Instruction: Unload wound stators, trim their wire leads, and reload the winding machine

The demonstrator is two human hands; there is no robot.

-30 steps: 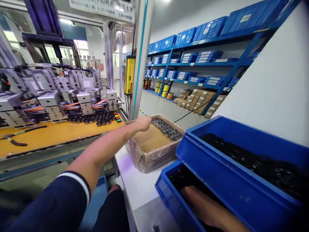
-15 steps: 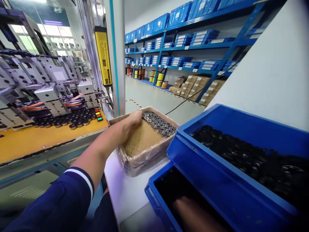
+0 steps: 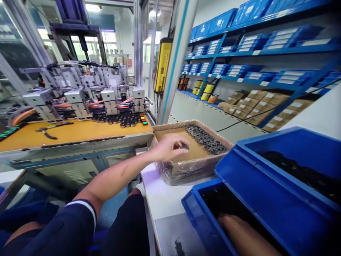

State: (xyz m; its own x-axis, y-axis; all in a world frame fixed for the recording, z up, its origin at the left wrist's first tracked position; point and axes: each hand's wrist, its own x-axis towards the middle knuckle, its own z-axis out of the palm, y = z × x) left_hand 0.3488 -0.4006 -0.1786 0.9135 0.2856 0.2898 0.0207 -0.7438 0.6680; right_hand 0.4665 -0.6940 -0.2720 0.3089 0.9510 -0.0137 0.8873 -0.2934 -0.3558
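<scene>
My left hand (image 3: 167, 147) is above the near part of a plastic-lined cardboard box (image 3: 191, 172). Its thumb and fingers pinch a small dark round part (image 3: 184, 146). Rows of similar dark and silvery parts (image 3: 206, 138) cover the far right side of the box, with bare brown cardboard beside them. My right hand (image 3: 236, 225) reaches into the lower blue bin (image 3: 207, 217), its fingers lost in the shadow, so whether it grips anything is hidden. Another blue bin (image 3: 255, 177) sits above that one and holds black parts (image 3: 295, 170).
On the left, a machine (image 3: 80, 101) stands over an orange worktop (image 3: 71, 133) with black round parts (image 3: 124, 121) and pliers (image 3: 52, 129). A yellow sensor housing (image 3: 163, 65) is on its frame. Blue shelving (image 3: 255, 48) and cartons (image 3: 255, 106) stand behind.
The camera has swung left, so more of the machine shows. My left hand has come away from the rows toward the box's near side, now visibly pinching a part. The right stays in the lower bin.
</scene>
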